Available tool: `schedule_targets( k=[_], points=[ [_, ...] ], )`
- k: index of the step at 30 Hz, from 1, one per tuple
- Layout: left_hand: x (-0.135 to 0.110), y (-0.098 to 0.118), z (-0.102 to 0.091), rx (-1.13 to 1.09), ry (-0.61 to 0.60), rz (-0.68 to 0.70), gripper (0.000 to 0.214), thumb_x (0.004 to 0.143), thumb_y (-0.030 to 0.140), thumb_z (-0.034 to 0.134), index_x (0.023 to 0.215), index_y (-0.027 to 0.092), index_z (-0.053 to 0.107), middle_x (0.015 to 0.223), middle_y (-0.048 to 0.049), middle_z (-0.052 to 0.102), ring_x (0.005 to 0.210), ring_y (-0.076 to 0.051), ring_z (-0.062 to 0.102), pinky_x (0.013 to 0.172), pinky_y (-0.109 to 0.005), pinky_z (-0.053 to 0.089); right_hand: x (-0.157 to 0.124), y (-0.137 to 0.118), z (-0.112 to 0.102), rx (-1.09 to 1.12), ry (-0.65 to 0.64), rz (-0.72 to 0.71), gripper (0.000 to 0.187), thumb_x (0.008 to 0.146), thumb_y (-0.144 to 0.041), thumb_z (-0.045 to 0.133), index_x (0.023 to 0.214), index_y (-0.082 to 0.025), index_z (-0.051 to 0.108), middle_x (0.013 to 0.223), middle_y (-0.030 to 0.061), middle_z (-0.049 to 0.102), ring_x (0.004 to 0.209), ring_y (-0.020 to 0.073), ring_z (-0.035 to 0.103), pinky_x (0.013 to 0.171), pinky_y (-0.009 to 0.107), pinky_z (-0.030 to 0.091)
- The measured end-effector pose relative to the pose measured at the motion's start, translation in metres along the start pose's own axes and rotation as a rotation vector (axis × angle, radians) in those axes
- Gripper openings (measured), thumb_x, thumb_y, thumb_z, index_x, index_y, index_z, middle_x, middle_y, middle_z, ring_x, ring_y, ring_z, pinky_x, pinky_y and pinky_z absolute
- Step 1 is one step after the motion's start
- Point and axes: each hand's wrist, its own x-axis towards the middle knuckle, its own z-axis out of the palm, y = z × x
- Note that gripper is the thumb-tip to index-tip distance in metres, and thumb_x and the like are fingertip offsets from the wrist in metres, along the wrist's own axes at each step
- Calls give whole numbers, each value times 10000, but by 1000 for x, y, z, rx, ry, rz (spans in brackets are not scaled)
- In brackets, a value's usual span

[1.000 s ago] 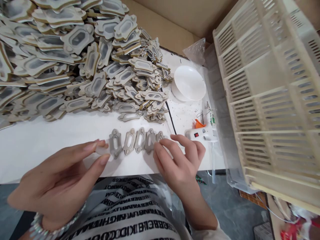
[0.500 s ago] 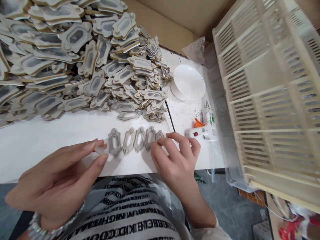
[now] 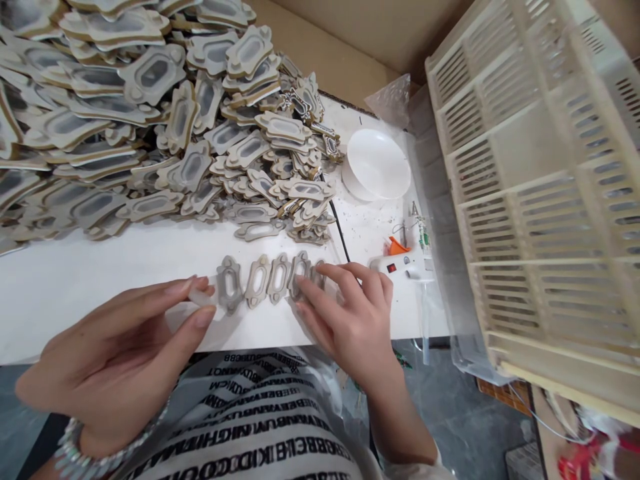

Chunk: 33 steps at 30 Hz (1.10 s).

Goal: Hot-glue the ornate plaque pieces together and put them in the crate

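A short row of grey-beige frame-shaped plates with long openings lies on the white table, including the leftmost plate [image 3: 229, 285] and a middle plate [image 3: 279, 279]. My left hand [image 3: 117, 353] is left of the row, its thumb and fingertips pinching a small translucent white piece [image 3: 200, 297]. Over the row's right end is my right hand [image 3: 353, 313], fingers bent and apart, with a fingertip on or just above the opening of the fourth plate [image 3: 301, 263]. The rightmost plate is partly covered by this hand. Nothing is visibly held in it.
A large heap of similar plates [image 3: 150, 133] fills the back left. A white bowl [image 3: 377, 163], an orange-tipped white glue gun [image 3: 407, 263] and a black cable [image 3: 340, 227] lie to the right. Beyond them leans a cream slatted plastic crate [image 3: 525, 200].
My right hand has shifted slightly left, its fingertip moving from the rightmost plates to the fourth plate's opening. My left hand has stayed nearly still, still pinching the translucent piece.
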Motion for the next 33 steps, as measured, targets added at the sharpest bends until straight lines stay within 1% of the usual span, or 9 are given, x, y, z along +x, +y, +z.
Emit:
schedule_targets(
  k=[4, 7, 10, 15, 18, 23, 27, 30, 33],
  points=[
    [2, 9, 3, -57, -50, 49, 299, 705, 151, 786, 961, 306, 773, 939, 30, 809, 783, -156, 767, 764, -281, 658, -4, 2, 1, 17, -34, -17, 170, 961, -330, 616, 1058, -256, 735, 1124, 49, 724, 1054, 239, 554, 900, 402, 344],
    [3, 15, 5, -111, -21, -1, 351, 664, 114, 798, 945, 324, 772, 908, 75, 807, 774, -116, 766, 781, -198, 644, -7, 6, -1, 38, -39, -25, 172, 968, -323, 605, 1056, -255, 735, 1125, 51, 725, 1055, 243, 555, 899, 410, 360],
    [2, 21, 7, -194, -8, -80, 320, 634, 152, 832, 900, 320, 771, 849, 97, 802, 764, -102, 769, 742, -123, 626, -10, 9, -5, 71, -12, -23, 166, 961, -312, 617, 1055, -245, 736, 1109, 62, 729, 1033, 249, 562, 885, 420, 403],
    [-1, 26, 14, -503, -284, -227, 273, 720, 188, 826, 927, 356, 767, 830, 86, 806, 708, -120, 773, 712, -139, 619, -4, -6, -10, 282, 186, -41, 126, 913, -226, 692, 1016, -176, 745, 951, 69, 744, 930, 207, 580, 800, 354, 517],
    [-1, 30, 20, -646, -363, -327, 284, 705, 163, 835, 897, 364, 779, 807, 65, 806, 664, -132, 768, 646, -147, 618, 5, -23, -11, 406, 261, -87, 128, 897, -240, 721, 1009, -192, 760, 921, 33, 760, 900, 179, 597, 750, 313, 537],
    [1, 37, 24, -719, -345, -438, 237, 661, 177, 874, 801, 349, 789, 729, 35, 795, 627, -128, 759, 620, -123, 589, 10, -38, -4, 332, 324, -152, 181, 947, -153, 615, 966, -188, 792, 950, 7, 768, 876, 149, 570, 711, 273, 515],
    [-1, 39, 23, -742, -341, -496, 224, 640, 280, 914, 813, 360, 798, 721, 6, 792, 603, -154, 755, 588, -132, 586, 6, -43, 14, 208, 541, -155, 254, 932, -160, 624, 783, -275, 795, 954, -30, 741, 836, 131, 552, 787, 295, 461],
    [-2, 42, 22, -761, -369, -528, 222, 621, 346, 928, 799, 367, 798, 699, 2, 787, 577, -162, 749, 551, -134, 583, 4, -49, 25, 215, 732, -162, 288, 903, -155, 653, 668, -271, 772, 1000, -24, 728, 815, 135, 539, 837, 336, 428],
    [-1, 43, 21, -749, -317, -516, 240, 617, 301, 926, 801, 379, 793, 703, 26, 788, 579, -153, 749, 576, -143, 598, 3, -53, 22, 284, 743, -90, 287, 894, -141, 661, 648, -249, 764, 897, -31, 705, 776, 124, 522, 801, 338, 436]
  ],
)
